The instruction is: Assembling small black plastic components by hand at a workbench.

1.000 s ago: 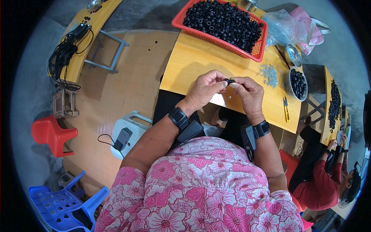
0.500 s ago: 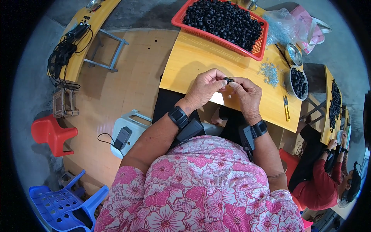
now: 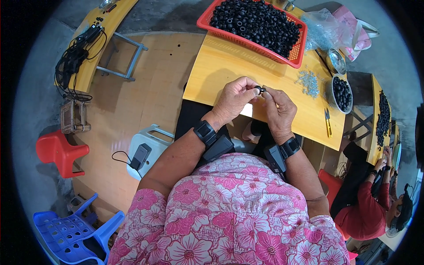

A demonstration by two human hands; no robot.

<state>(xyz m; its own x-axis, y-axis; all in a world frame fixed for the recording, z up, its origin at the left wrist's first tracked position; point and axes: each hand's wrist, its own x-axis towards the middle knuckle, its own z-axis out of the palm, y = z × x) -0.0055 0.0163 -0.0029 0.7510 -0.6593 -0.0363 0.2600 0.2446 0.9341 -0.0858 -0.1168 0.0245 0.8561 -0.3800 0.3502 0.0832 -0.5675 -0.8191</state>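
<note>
Small black piece (image 3: 260, 89), finer detail too small to tell: pinched in fingertips of your left hand (image 3: 234, 100) and right hand (image 3: 281, 112), above tabletop (image 3: 212, 73).

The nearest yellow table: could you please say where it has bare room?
Bare wood lies left of the left hand, up to the red basket, and between the right hand, clear bits and yellow snips. The right side is crowded: bits, a bowl of black pieces, a metal bowl.
</note>
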